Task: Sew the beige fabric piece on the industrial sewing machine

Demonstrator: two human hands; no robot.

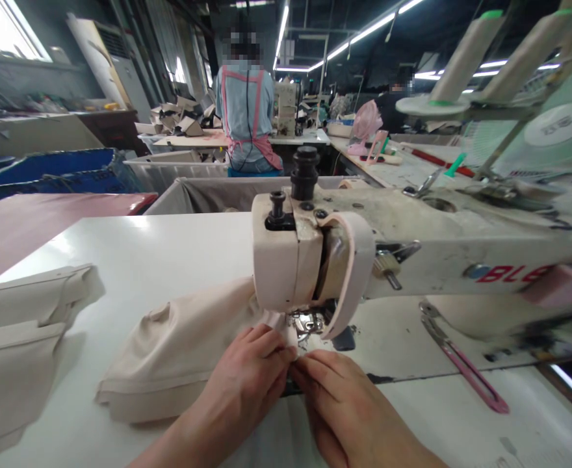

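Note:
A beige fabric piece [183,351] with a stitched hem lies bunched on the white table, its right end running under the head of a sewing machine [286,260]. Close in front of the presser foot [308,323], my left hand [254,364] is closed with its fingers pinching the fabric's edge. My right hand [337,390] meets it from the other side, fingertips pressed together on the same edge. Both hands nearly touch. The bit of fabric between the fingertips is mostly hidden.
More beige fabric pieces [17,344] lie at the left. Pink-handled tongs or pliers [466,364] rest on the machine bed at right. Thread cones [466,58] and a green fan [554,123] stand behind. Ahead, a person [247,117] sits facing away, beyond a lined bin [193,195].

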